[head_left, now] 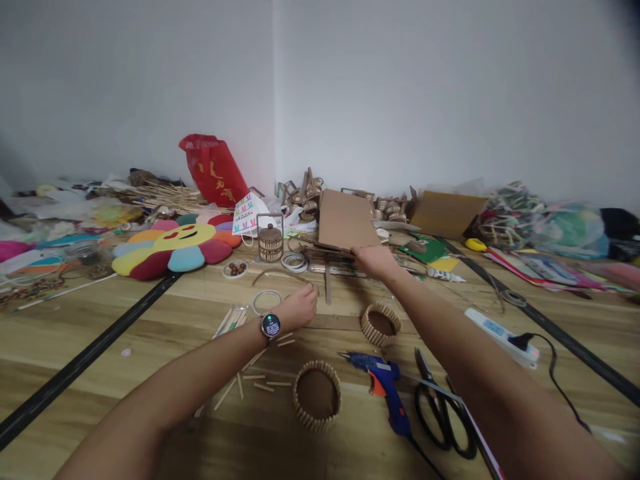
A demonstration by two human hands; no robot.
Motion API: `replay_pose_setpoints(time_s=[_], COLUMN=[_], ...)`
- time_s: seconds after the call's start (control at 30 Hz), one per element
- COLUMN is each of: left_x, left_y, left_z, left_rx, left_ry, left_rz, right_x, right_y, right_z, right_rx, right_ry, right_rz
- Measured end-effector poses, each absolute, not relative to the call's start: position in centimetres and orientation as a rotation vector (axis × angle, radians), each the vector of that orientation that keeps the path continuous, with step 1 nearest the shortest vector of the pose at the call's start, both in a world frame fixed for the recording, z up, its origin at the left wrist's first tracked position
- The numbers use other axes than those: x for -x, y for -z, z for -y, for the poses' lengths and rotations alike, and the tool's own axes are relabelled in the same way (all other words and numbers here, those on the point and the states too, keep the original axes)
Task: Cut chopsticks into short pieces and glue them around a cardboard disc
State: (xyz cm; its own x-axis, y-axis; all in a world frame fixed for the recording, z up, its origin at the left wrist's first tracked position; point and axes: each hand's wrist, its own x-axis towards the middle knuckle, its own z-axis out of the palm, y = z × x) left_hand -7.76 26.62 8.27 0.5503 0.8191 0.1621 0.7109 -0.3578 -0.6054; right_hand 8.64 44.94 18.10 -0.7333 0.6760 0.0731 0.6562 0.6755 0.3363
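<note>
My right hand reaches far forward and grips the near edge of a brown cardboard sheet, which is tilted up off the wooden floor. My left hand, with a smartwatch on the wrist, rests on the floor with its fingers curled over the end of a thin curved cardboard strip. Between my arms lie a small round stick-walled basket and a larger one. Loose wooden sticks are scattered under my left forearm.
A blue glue gun, black scissors and a white power strip lie at the right. A flower cushion, a red bag, a small lidded basket and craft clutter line the wall.
</note>
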Motion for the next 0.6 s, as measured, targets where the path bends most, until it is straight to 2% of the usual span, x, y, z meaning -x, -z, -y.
replay_pose_setpoints(time_s=[0.6], left_x=[6.6], left_y=[-9.0], left_z=[-26.2], left_rx=[2.146], left_ry=[-0.225], left_rz=[1.210], right_x=[-8.4], right_y=[-17.9], right_z=[-45.2], right_rx=[-1.117], right_ry=[-0.524], right_rz=[-2.835])
